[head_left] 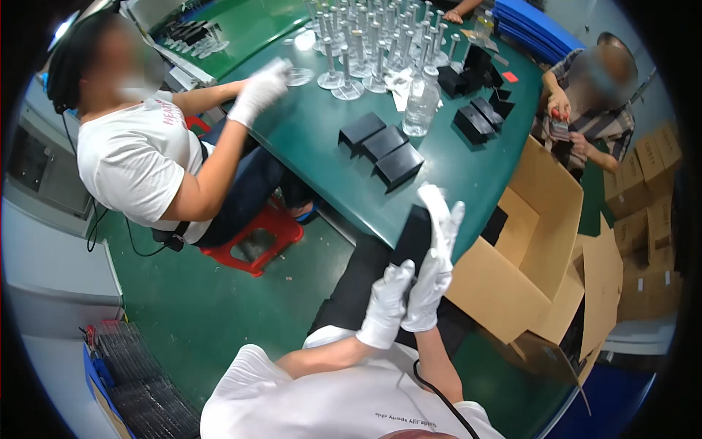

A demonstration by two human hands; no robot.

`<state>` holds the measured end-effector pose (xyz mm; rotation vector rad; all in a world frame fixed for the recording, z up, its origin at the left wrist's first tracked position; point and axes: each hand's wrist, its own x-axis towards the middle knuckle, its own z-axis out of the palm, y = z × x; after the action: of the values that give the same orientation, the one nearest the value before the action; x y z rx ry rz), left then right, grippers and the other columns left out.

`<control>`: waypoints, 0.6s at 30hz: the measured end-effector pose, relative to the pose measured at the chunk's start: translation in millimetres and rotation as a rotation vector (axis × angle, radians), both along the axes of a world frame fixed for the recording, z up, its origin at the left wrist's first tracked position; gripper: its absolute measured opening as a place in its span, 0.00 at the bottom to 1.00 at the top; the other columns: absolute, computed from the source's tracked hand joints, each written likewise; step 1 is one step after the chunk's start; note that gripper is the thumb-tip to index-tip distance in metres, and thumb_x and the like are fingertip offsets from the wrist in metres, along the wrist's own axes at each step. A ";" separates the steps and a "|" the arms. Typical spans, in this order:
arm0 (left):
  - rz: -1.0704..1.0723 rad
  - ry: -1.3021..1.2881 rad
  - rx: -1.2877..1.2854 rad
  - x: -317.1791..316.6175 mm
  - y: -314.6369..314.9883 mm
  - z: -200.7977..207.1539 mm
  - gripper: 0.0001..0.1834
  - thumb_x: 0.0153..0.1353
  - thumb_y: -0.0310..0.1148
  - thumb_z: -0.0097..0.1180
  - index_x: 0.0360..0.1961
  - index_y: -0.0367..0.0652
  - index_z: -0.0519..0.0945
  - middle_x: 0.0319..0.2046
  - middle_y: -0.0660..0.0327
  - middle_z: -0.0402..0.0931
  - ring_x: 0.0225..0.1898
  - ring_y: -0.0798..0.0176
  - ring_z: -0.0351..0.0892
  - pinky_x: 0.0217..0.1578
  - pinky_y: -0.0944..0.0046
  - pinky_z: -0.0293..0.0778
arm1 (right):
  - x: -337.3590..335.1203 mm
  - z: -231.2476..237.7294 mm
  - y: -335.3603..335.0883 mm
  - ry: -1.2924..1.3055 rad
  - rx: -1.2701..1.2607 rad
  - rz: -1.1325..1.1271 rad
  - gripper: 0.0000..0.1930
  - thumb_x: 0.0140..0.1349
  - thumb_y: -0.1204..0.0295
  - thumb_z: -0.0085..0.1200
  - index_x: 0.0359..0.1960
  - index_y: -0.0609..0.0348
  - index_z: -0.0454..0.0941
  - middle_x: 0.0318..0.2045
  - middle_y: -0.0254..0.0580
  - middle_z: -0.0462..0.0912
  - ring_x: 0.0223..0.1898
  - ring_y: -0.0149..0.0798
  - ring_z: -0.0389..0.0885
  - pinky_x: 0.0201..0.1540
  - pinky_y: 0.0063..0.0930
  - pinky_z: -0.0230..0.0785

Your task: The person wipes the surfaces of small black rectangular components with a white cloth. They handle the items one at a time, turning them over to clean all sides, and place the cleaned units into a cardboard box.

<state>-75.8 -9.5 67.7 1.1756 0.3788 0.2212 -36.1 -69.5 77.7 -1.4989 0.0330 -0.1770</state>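
Note:
Both my hands wear white gloves and are close together at the table's near edge. My left hand (387, 304) is closed round the lower end of a black flat-sided piece (414, 233), which stands tilted up in front of me. Along that piece's right side lies my right hand (433, 282), its fingers stretched upward and apart; whether its palm presses on the piece is hidden. Beyond my hands, three black bent pieces (385, 148) sit in a row on the green table (314, 157).
A clear bottle (421, 108) stands behind the row, near many clear-based metal posts (358, 66). More black pieces (479, 121) lie at right. An open cardboard box (512, 282) adjoins the table's right edge. One gloved co-worker (139, 161) sits left; another person (596, 110) is at far right.

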 end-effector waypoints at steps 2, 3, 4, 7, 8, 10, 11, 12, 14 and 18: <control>0.061 0.086 -0.217 5.0 5.7 4.9 0.11 0.71 0.34 0.49 0.42 0.36 0.79 0.31 0.69 0.70 0.33 0.75 0.68 0.34 0.70 0.68 | -27.2 -67.6 -7.9 0.260 0.364 0.006 0.22 0.75 0.62 0.41 0.59 0.68 0.71 0.57 0.44 0.75 0.56 0.34 0.73 0.59 0.30 0.65; 0.031 0.137 -0.037 10.2 14.4 23.0 0.13 0.72 0.36 0.47 0.43 0.36 0.78 0.32 0.68 0.71 0.34 0.75 0.69 0.35 0.70 0.68 | -32.0 -50.6 -1.1 0.160 0.226 0.136 0.21 0.72 0.68 0.44 0.60 0.68 0.71 0.62 0.46 0.71 0.62 0.35 0.69 0.63 0.29 0.60; 0.041 0.067 -0.132 16.6 17.8 15.3 0.15 0.72 0.38 0.47 0.44 0.37 0.78 0.32 0.68 0.71 0.34 0.75 0.69 0.37 0.70 0.69 | -38.4 -31.2 8.2 0.065 0.086 0.275 0.20 0.69 0.73 0.47 0.61 0.69 0.71 0.66 0.49 0.67 0.67 0.36 0.65 0.67 0.28 0.54; -0.030 -0.106 0.251 43.7 35.5 -10.5 0.15 0.70 0.39 0.50 0.46 0.36 0.78 0.37 0.64 0.76 0.40 0.72 0.73 0.42 0.67 0.70 | -50.7 -15.4 1.3 0.043 0.025 0.325 0.22 0.69 0.73 0.46 0.64 0.64 0.69 0.64 0.50 0.70 0.66 0.39 0.66 0.66 0.27 0.57; -0.048 0.054 -0.118 50.7 36.5 -9.1 0.16 0.69 0.37 0.52 0.49 0.35 0.78 0.42 0.61 0.78 0.45 0.68 0.77 0.47 0.64 0.72 | -63.2 -36.6 -10.8 0.089 -0.095 0.267 0.20 0.72 0.70 0.43 0.63 0.64 0.69 0.58 0.49 0.76 0.61 0.39 0.73 0.61 0.28 0.64; -0.090 0.126 -0.203 72.3 41.6 -27.0 0.15 0.68 0.38 0.54 0.45 0.37 0.80 0.38 0.63 0.79 0.40 0.70 0.77 0.44 0.68 0.71 | -75.3 -60.5 -34.3 0.165 -0.253 0.222 0.20 0.72 0.69 0.43 0.62 0.65 0.69 0.53 0.51 0.78 0.54 0.41 0.78 0.53 0.32 0.70; -0.106 0.143 -0.196 84.1 44.2 -38.1 0.14 0.68 0.39 0.54 0.44 0.38 0.81 0.36 0.63 0.79 0.39 0.71 0.77 0.43 0.70 0.71 | -76.2 -65.9 -42.0 0.166 -0.237 0.182 0.20 0.72 0.68 0.44 0.61 0.65 0.69 0.50 0.52 0.79 0.50 0.43 0.80 0.48 0.35 0.73; -0.119 0.126 -0.094 93.4 45.4 -43.5 0.14 0.68 0.40 0.54 0.43 0.38 0.81 0.35 0.63 0.79 0.37 0.72 0.77 0.42 0.72 0.71 | -74.7 -66.7 -46.9 0.168 -0.220 0.142 0.20 0.71 0.68 0.45 0.60 0.65 0.69 0.48 0.54 0.80 0.47 0.45 0.82 0.44 0.37 0.76; -0.078 0.102 -0.175 94.9 47.3 -51.9 0.18 0.70 0.40 0.52 0.50 0.37 0.80 0.40 0.61 0.81 0.40 0.69 0.78 0.45 0.70 0.72 | -68.4 -61.8 -57.5 0.294 0.088 0.148 0.26 0.73 0.60 0.42 0.64 0.67 0.63 0.57 0.50 0.75 0.54 0.44 0.77 0.55 0.36 0.71; -0.048 0.100 -0.031 66.7 54.8 -55.3 0.19 0.72 0.42 0.45 0.48 0.39 0.82 0.32 0.66 0.79 0.29 0.75 0.71 0.33 0.74 0.68 | -43.6 -20.7 -69.8 0.448 0.673 0.005 0.32 0.73 0.51 0.43 0.66 0.68 0.61 0.62 0.50 0.71 0.59 0.45 0.75 0.61 0.37 0.70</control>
<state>-9.1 45.2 12.4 1.1663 0.4399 0.1150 -79.7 -139.3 57.0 -0.8407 0.4096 0.1691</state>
